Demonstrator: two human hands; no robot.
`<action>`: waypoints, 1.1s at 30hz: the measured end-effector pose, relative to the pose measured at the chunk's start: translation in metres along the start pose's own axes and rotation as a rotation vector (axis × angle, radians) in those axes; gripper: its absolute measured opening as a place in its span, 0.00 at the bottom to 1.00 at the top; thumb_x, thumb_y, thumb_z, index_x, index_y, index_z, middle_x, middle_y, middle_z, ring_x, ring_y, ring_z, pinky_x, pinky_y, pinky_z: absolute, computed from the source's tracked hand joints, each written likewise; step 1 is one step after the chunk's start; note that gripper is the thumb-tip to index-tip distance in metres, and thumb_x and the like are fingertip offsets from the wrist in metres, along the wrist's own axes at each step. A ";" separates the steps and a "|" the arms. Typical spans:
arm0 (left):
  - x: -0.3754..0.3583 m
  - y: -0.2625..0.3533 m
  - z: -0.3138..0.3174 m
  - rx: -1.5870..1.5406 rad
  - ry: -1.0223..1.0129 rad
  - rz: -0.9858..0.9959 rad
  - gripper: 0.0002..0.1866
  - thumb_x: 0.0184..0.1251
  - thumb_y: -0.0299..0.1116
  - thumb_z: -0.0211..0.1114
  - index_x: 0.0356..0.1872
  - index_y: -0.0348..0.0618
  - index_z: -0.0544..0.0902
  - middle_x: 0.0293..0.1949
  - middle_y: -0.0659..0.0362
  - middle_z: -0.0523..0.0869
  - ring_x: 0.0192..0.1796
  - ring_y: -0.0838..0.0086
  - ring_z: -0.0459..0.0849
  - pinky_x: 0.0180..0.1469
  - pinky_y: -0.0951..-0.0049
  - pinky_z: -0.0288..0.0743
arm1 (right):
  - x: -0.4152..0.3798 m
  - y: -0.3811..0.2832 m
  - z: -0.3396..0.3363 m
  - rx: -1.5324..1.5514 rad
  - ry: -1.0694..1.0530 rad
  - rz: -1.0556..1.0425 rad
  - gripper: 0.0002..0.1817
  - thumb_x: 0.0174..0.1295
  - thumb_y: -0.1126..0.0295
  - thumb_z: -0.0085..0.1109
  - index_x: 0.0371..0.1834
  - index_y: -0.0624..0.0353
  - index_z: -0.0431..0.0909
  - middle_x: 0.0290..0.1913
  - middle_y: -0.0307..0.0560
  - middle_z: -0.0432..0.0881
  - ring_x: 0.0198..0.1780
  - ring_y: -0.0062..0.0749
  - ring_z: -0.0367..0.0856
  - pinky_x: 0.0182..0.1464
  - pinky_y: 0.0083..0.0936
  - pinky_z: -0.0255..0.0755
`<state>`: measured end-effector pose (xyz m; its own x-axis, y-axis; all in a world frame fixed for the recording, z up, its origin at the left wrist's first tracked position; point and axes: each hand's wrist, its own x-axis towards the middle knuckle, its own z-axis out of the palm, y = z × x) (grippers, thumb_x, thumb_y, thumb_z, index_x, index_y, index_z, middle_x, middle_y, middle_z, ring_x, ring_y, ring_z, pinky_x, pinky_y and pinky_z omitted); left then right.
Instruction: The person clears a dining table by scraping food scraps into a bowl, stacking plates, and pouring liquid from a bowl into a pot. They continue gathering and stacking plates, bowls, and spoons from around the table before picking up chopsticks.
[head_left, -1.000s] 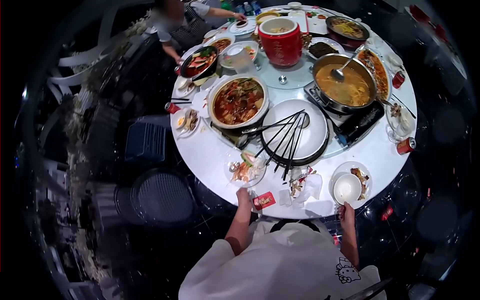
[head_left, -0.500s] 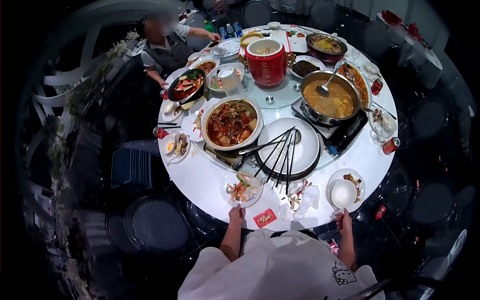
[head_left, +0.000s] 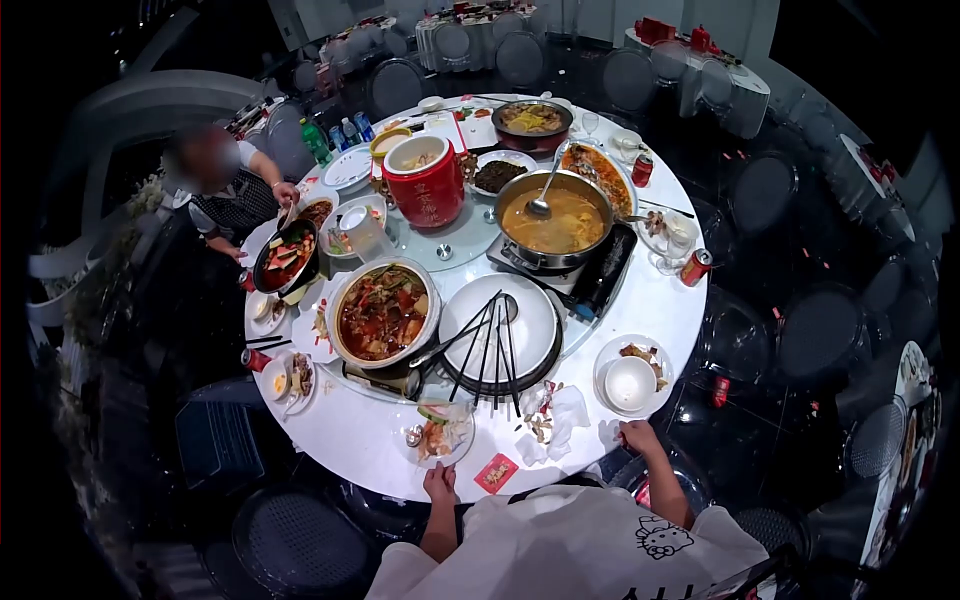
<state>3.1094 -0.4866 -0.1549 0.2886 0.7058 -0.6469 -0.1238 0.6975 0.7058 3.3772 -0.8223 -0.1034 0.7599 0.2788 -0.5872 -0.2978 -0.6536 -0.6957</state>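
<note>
My left hand is at the near table edge, its fingers closed at the near rim of a plate of food scraps. A melon rind and leftovers lie on that plate. A red envelope lies just right of this hand. My right hand is over the table edge, apparently empty, fingers loosely bent and pointing left. It is just below a plate that carries a white bowl and scraps. Crumpled tissues and shells lie between the hands.
Several black chopsticks rest across a big white dish. A pot of red stew, a steel soup pot with a ladle and a red pot stand beyond. Another person reaches over the table's left side. Chairs surround it.
The view has shifted and turned, so the table appears lower and further left. My right hand now points more to the left. The other person's hand has moved toward the dishes nearest them.
</note>
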 end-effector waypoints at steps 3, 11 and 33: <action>0.004 -0.001 -0.006 0.020 -0.028 0.008 0.06 0.57 0.29 0.53 0.24 0.43 0.67 0.24 0.54 0.78 0.27 0.74 0.79 0.21 0.86 0.71 | -0.008 -0.013 0.002 -0.050 0.004 -0.030 0.17 0.52 0.60 0.46 0.20 0.64 0.75 0.14 0.44 0.74 0.16 0.25 0.71 0.22 0.20 0.66; 0.005 0.001 -0.021 0.041 -0.113 -0.022 0.05 0.55 0.24 0.52 0.33 0.39 0.67 0.29 0.55 0.77 0.29 0.69 0.80 0.27 0.80 0.75 | -0.003 -0.011 0.015 -0.122 -0.020 -0.248 0.14 0.52 0.63 0.47 0.26 0.65 0.74 0.19 0.45 0.76 0.21 0.25 0.73 0.25 0.21 0.67; -0.141 0.190 0.016 0.330 -0.466 0.132 0.07 0.46 0.23 0.55 0.28 0.31 0.74 0.20 0.57 0.79 0.21 0.77 0.78 0.25 0.82 0.73 | -0.053 -0.240 0.099 0.281 -0.812 -0.523 0.17 0.60 0.61 0.36 0.34 0.62 0.71 0.15 0.35 0.70 0.15 0.12 0.59 0.18 0.11 0.55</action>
<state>3.0608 -0.4556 0.0752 0.6870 0.6031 -0.4054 0.0942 0.4792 0.8726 3.3511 -0.6104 0.0543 0.2411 0.9473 -0.2108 -0.2449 -0.1508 -0.9578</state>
